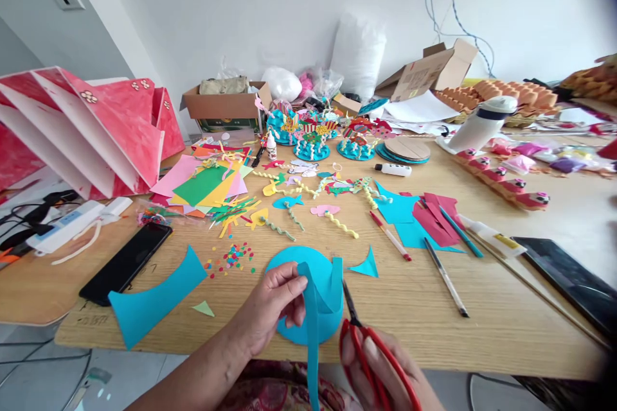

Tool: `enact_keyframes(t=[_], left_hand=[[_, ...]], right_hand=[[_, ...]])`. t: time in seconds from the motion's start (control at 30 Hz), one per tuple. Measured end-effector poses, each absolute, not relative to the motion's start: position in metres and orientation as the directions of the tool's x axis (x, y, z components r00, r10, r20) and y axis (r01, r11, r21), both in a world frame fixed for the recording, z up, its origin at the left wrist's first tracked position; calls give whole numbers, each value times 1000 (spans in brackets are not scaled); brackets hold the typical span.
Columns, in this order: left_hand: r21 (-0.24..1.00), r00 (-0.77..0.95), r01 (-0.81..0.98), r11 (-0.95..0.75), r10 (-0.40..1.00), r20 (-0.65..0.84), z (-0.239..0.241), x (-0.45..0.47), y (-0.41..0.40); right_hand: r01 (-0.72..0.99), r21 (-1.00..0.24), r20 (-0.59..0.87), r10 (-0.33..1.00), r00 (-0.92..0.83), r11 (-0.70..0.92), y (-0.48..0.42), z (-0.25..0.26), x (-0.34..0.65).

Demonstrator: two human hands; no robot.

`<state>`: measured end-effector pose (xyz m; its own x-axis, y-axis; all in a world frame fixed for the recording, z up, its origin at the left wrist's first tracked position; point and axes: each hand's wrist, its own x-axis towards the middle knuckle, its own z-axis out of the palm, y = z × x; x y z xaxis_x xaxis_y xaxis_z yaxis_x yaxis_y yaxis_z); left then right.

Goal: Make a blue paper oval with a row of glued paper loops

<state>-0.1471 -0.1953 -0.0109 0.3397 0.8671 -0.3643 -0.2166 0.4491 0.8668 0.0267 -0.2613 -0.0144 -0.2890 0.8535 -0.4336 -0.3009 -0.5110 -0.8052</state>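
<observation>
My left hand (pixel 284 295) pinches a long blue paper strip (pixel 312 334) between thumb and fingers. The strip loops to the right and its lower end hangs past the table edge. Closed around the red handles, my right hand (pixel 380 366) holds a pair of scissors (pixel 357 321). Their blades point up beside the strip's right-hand end and look closed together. Under the strip lies a round blue disc (pixel 289 258) near the front edge. A small blue paper offcut (pixel 366 264) rests right of the disc, and a larger curved blue offcut (pixel 159 302) lies at the left.
Paper confetti (pixel 231 259), fish cutouts (pixel 324 210), pens (pixel 446 277) and coloured sheets (pixel 205 186) are spread over the table (pixel 511 289). A black phone (pixel 126 263) lies left and a dark tablet (pixel 569 282) right. Decorated blue discs (pixel 311 151) stand behind.
</observation>
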Motion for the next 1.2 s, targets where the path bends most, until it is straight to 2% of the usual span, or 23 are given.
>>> enact_keyframes(t=[0.07, 0.1, 0.17, 0.23, 0.3, 0.4, 0.57, 0.67, 0.77, 0.9, 1.0, 1.1, 1.13, 1.2], left_hand=[[863, 342, -225, 452, 866, -365, -5, -150, -195], [864, 342, -228, 449, 868, -360, -2, -152, -195], [872, 343, -238, 427, 877, -336, 7, -155, -195], [880, 349, -254, 401, 887, -303, 18, -159, -196], [880, 349, -278, 384, 894, -280, 27, -163, -196], [878, 340, -306, 368, 904, -260, 36, -167, -196], [881, 336, -318, 350, 911, -240, 35, -166, -192], [875, 313, -333, 352, 917, -250, 32, -161, -185], [848, 284, -378, 371, 918, -275, 31, -154, -178], [815, 288, -424, 396, 912, -293, 29, -147, -169], [802, 326, -431, 415, 900, -290, 27, -141, -165], [800, 374, -420, 430, 885, -279, 27, -132, -163], [801, 389, -414, 432, 880, -274, 27, -129, -163], [808, 420, -402, 430, 871, -254, 29, -122, -164]], right_hand=[[71, -896, -444, 882, -158, -438, -258, -15, 53], [257, -878, -442, 891, -107, -405, -256, -17, 67], [586, -735, -368, 927, 75, -340, -252, -23, 93], [791, -533, -279, 945, 172, -301, -247, -29, 113], [877, -363, -272, 936, 225, -316, -242, -30, 126], [912, -221, -336, 905, 261, -345, -233, -26, 134], [956, -73, -302, 919, 251, -285, -216, -17, 134], [958, -54, -330, 910, 250, -282, -206, -15, 134], [953, -79, -323, 912, 254, -294, -199, -14, 136], [941, -199, -188, 953, 237, -274, -201, -11, 137], [864, -452, -112, 975, 194, -224, -210, -3, 126], [641, -764, -37, 997, 69, -73, -225, 3, 104], [552, -833, -30, 999, 23, -38, -229, 4, 97], [446, -895, -6, 999, -33, 9, -234, 2, 86]])
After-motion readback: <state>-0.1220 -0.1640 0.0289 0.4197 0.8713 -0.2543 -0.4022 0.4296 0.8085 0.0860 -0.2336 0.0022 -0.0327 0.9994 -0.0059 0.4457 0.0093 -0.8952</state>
